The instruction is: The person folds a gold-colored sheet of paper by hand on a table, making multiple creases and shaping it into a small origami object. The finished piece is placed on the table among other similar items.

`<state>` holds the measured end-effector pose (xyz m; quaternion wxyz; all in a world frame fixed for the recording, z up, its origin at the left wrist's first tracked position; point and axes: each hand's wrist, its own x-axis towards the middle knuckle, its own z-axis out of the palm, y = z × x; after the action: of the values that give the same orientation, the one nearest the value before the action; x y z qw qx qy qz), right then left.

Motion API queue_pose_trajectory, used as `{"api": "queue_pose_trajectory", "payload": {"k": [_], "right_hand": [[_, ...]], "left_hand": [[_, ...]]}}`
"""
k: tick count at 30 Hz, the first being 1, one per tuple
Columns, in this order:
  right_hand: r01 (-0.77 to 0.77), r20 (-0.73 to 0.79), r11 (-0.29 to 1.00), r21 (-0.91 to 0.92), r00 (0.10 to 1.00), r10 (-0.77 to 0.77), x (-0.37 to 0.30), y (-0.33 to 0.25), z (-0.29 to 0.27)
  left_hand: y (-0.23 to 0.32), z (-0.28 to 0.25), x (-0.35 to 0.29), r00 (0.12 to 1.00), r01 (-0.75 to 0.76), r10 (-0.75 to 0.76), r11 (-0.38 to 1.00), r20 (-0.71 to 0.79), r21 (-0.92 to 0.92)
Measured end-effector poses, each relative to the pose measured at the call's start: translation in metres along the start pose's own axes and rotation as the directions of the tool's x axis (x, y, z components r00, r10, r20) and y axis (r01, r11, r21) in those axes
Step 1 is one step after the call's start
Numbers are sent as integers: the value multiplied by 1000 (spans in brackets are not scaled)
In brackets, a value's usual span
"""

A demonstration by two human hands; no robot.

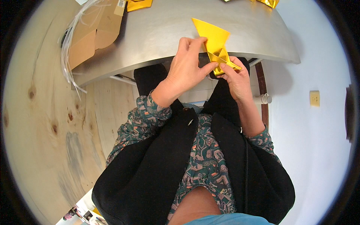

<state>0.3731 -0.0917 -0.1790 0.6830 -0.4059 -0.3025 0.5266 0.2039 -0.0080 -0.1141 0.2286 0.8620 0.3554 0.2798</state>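
Observation:
Above the near edge of the table, both hands hold a shiny gold folded card box (214, 35). One wide flap stands up and away from me, while its lower part is bent into a small box-like shape with raised sides. My left hand (186, 65) is closed on its left side, the index finger at the flap's edge and the thumb at the folded lower corner. Gripping the lower right part, my right hand (237, 77) has its thumb on top, and its other fingers are mostly hidden behind the card.
The grey metal table (161, 28) curves across in front of me. On its left, an open cardboard box (84, 48) stands beside clear plastic strips (67, 56). A flat gold piece (138, 4) lies at the far edge, and crumpled gold material (270, 3) sits at far right.

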Motion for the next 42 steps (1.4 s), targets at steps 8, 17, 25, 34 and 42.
{"api": "queue_pose_trajectory", "payload": {"k": [8, 17, 25, 34, 42], "right_hand": [[30, 182, 979, -202, 983, 8, -10, -15, -8], [10, 107, 998, -65, 994, -3, -21, -11, -2], [65, 103, 996, -59, 993, -58, -34, -7, -6], [127, 76, 992, -5, 989, -126, -51, 7, -1], [117, 96, 993, 20, 988, -118, -56, 11, -5]], "left_hand": [[-6, 3, -15, 889, 457, -259, 575, 378, -679], [-14, 8, -21, 896, 439, -237, 353, 375, -826], [-7, 7, -27, 903, 429, -189, 364, 385, -827], [-8, 0, -41, 916, 397, -121, 404, 383, -824], [-5, -1, -45, 916, 393, -109, 440, 387, -807]]}}
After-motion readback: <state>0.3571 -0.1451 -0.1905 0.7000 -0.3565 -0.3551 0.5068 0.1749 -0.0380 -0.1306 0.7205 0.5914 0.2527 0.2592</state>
